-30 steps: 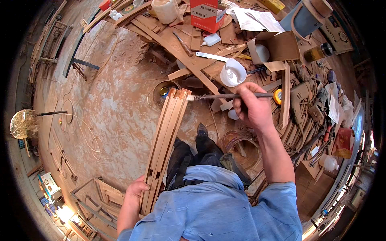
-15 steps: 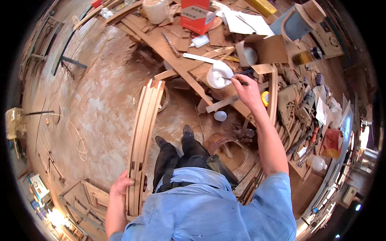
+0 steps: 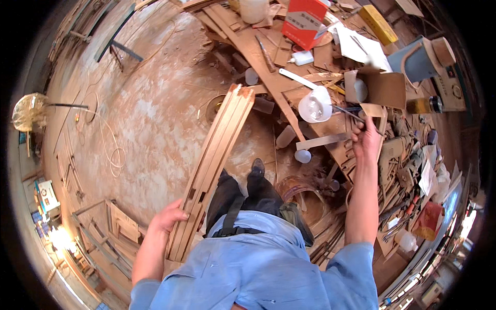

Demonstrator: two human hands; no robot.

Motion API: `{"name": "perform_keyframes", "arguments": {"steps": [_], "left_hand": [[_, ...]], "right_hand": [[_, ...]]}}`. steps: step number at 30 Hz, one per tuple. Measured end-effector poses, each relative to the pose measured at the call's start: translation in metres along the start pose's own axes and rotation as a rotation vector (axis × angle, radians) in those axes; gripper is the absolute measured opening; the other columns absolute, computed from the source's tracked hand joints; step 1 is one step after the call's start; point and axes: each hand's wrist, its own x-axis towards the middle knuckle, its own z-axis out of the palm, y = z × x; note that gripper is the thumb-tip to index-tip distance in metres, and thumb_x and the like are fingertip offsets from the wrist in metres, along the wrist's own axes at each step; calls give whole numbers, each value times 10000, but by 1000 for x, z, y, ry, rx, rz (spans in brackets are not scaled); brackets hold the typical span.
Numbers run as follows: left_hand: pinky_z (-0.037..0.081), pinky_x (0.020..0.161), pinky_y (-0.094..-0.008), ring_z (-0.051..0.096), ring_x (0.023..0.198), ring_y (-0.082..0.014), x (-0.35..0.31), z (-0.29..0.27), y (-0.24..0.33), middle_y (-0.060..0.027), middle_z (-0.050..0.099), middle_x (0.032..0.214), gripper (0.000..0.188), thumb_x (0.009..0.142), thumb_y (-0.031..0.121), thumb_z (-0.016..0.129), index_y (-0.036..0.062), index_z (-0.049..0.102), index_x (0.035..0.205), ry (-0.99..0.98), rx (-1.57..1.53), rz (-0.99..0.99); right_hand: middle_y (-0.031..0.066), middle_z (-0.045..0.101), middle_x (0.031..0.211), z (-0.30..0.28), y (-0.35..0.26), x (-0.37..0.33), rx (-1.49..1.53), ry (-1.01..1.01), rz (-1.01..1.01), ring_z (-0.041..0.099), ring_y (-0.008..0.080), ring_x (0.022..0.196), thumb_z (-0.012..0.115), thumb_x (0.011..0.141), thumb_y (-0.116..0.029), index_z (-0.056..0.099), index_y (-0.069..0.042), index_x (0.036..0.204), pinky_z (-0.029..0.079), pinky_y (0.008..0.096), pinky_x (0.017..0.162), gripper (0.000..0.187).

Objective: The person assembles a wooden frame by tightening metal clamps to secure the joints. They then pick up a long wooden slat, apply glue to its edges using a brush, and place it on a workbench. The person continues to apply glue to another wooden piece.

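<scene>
My left hand (image 3: 169, 219) is closed round the lower part of several long, slightly curved wooden pieces (image 3: 214, 168), bundled side by side with small dark slots cut in them. The bundle slants up and away over the floor. At the workbench, my right hand (image 3: 365, 140) grips a thin dark stick (image 3: 349, 113) whose far end reaches to the right side of a white plastic cup (image 3: 315, 106). White material coats the cup's inside. Whether the stick touches the cup, I cannot tell. A pale flat strip (image 3: 298, 78) leans at the cup's rim.
The cluttered workbench (image 3: 281, 105) holds a red box (image 3: 304, 23), a small white bottle (image 3: 301, 58), an open cardboard box (image 3: 382, 89) and a blue jug (image 3: 413, 58). Tools pile up at right. Below stands a round bucket (image 3: 305, 188). A hose (image 3: 111, 150) lies on the floor.
My right hand has drawn the stick out of the cup toward the right. The wooden bundle now leans further right in my left hand. The whole view has turned and shifted.
</scene>
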Motion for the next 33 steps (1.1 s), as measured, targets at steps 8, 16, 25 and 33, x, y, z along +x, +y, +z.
{"name": "perform_keyframes", "arguments": {"steps": [8, 16, 25, 33], "left_hand": [[560, 676, -379, 662, 792, -243, 29, 2, 21, -151, 661, 961, 566, 688, 233, 666, 5, 554, 1194, 68, 117, 85], [573, 685, -368, 680, 775, -242, 42, 11, 38, -151, 679, 948, 612, 923, 551, 503, 11, 562, 1207, -22, 94, 178], [574, 669, -379, 682, 762, -257, 45, 24, 42, -162, 681, 937, 679, 902, 620, 480, 16, 569, 1199, 91, 106, 145], [578, 672, -374, 687, 777, -256, 44, 9, 35, -160, 682, 950, 752, 832, 665, 544, 15, 567, 1208, 27, 35, 118]], "right_hand": [[6, 532, 687, 55, -28, -103, 175, -220, -25, 453, 117, 529, 469, 1010, -318, 551, -100, 973, 337, 218, 378, 236], [95, 610, 674, 117, 4, -192, -152, -631, 107, 549, 145, 516, 520, 947, -93, 587, -17, 973, 445, 246, 439, 105], [28, 633, 694, 153, 28, -203, -414, -732, 130, 548, 56, 571, 591, 929, -133, 628, -20, 915, 433, 193, 483, 119], [13, 621, 677, 163, 35, -202, -478, -717, 190, 545, 54, 567, 593, 931, -184, 623, -28, 892, 430, 196, 471, 163]]}}
